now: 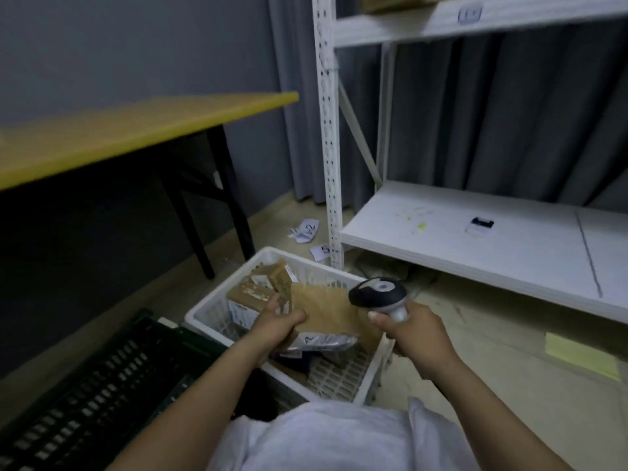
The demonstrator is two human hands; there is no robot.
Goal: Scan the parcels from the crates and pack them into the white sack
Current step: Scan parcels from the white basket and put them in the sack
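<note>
Scan step in hand: left grip curled round a brown parcel, held just above the white crate; right grip wrapped round the scanner handle, head just right of the parcel. Next move, as I judge it: turn the label toward the scanner head, trigger, then bag. Label shows only partly at the parcel's near edge, blurred. White cloth below both grips: sack or my shirt, cannot tell

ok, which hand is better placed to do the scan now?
Right. The right hand holds the scanner, its head beside the brown parcel that the left hand grips over the white crate.
</note>
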